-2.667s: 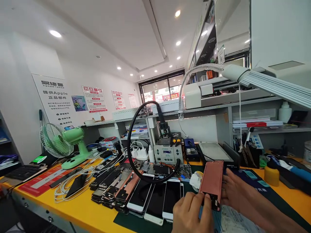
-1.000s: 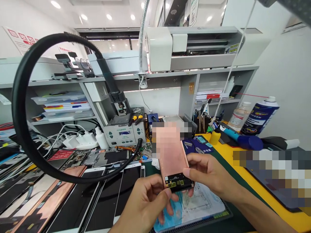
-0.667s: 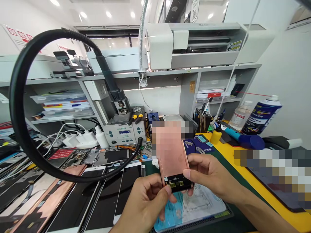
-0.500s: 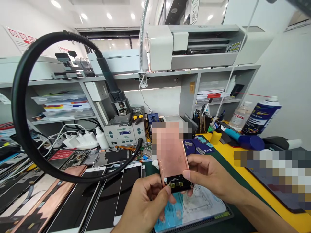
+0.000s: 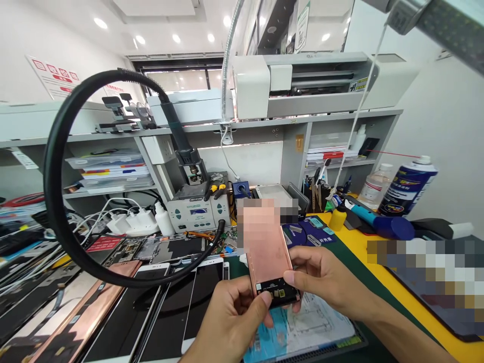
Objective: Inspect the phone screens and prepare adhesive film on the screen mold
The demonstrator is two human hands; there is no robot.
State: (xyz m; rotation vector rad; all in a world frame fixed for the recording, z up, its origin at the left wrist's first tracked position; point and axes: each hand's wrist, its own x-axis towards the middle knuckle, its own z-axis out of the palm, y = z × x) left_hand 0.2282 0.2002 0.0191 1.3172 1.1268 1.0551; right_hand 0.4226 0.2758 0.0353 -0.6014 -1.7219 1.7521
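Head view: left hand (image 5: pixel 236 312) low, right hand (image 5: pixel 319 277) angled in from side, both pinching copper-coloured phone part (image 5: pixel 267 252) by lower edges.

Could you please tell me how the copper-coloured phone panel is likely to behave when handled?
The copper-coloured phone panel is probably stiff: it looks flat, though the left hand and right hand grip only its lower part. Its smooth face may be slippery. The black strip is likely fragile, with small components exposed.
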